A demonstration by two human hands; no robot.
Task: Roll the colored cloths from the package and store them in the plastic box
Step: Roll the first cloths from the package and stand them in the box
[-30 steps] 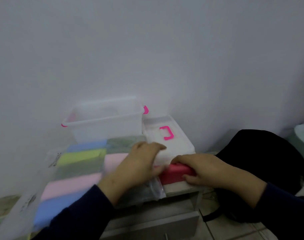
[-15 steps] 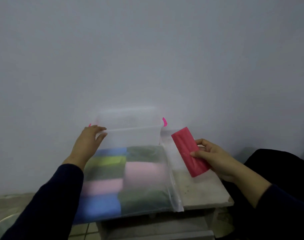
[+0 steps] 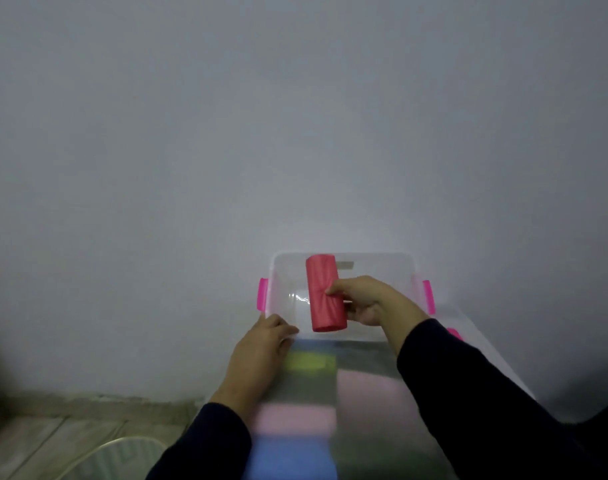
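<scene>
A clear plastic box (image 3: 378, 263) with pink latches stands against the wall. My right hand (image 3: 371, 299) holds a rolled red cloth (image 3: 325, 294) over the box's open top, the roll lying lengthwise. My left hand (image 3: 264, 344) grips the box's near left rim. In front of the box lies the clear package (image 3: 330, 410) with folded cloths in yellow-green, pink, blue and grey-green stacked inside.
The box's clear lid (image 3: 468, 337) with a pink handle lies to the right, partly behind my right sleeve. A white wall rises just behind the box. Wooden-look floor (image 3: 53, 434) and a clear curved object (image 3: 122, 452) show at lower left.
My right hand has carried the red roll from beside the box to over its open top. My left hand stays on the box's rim. The view has shifted so the box sits further right.
</scene>
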